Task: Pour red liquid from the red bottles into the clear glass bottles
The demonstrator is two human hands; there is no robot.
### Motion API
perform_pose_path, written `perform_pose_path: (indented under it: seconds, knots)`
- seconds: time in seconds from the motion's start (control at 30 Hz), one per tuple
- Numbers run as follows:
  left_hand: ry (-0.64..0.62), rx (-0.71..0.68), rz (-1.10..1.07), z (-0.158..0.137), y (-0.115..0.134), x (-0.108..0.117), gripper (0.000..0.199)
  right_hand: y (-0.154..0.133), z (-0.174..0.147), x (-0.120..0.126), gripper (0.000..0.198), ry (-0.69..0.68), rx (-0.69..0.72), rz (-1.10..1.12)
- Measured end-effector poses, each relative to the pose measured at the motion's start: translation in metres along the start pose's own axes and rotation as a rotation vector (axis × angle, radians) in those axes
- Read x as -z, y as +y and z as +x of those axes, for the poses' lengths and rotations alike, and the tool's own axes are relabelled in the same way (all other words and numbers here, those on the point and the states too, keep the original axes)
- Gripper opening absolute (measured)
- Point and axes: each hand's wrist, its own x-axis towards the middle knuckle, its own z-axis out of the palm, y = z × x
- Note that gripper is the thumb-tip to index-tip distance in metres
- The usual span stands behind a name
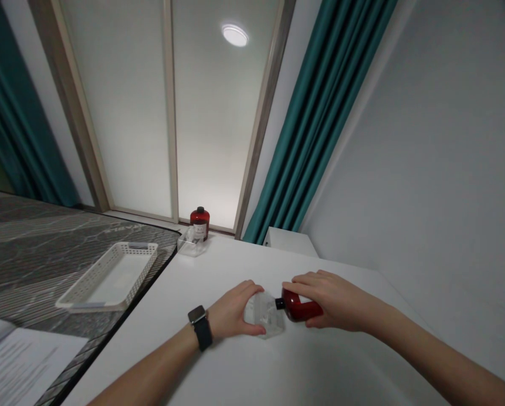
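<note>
My left hand (236,311), with a dark watch at its wrist, grips a clear plastic container (269,317) between thumb and fingers, low over the white table. From the right, my right hand (329,299) is wrapped round a red bottle (297,307) with a white label. The bottle lies tilted on its side, and its black top (280,303) points left at the clear container. Whether that top touches the container I cannot tell. Part of the bottle's body is hidden under my right fingers.
At the table's (218,270) far left corner stands another red bottle (200,220) behind a clear box (188,246). A white basket (117,273) and an open book (27,361) lie on the grey patterned surface to the left. A white cabinet (292,241) stands beyond the table.
</note>
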Motion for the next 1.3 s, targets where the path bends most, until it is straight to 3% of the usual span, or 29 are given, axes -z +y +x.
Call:
perform_pose_path:
  seconds: [0.47, 0.8, 0.97, 1.3]
  knots:
    - [0.000, -0.002, -0.022, 0.002, -0.001, 0.005, 0.068, 0.012, -0.010, -0.034, 0.077, 0.120, -0.063, 0.189]
    - [-0.045, 0.069, -0.189, -0.001, -0.020, 0.004, 0.067, 0.010, -0.004, -0.054, 0.076, 0.231, -0.083, 0.312]
    - [-0.035, 0.069, -0.254, -0.002, -0.027, -0.002, 0.083, 0.016, -0.002, -0.071, 0.075, 0.307, -0.106, 0.399]
    - [-0.079, 0.071, -0.150, 0.001, -0.023, 0.004, 0.066, 0.011, 0.010, -0.113, 0.071, 0.631, -0.267, 0.594]
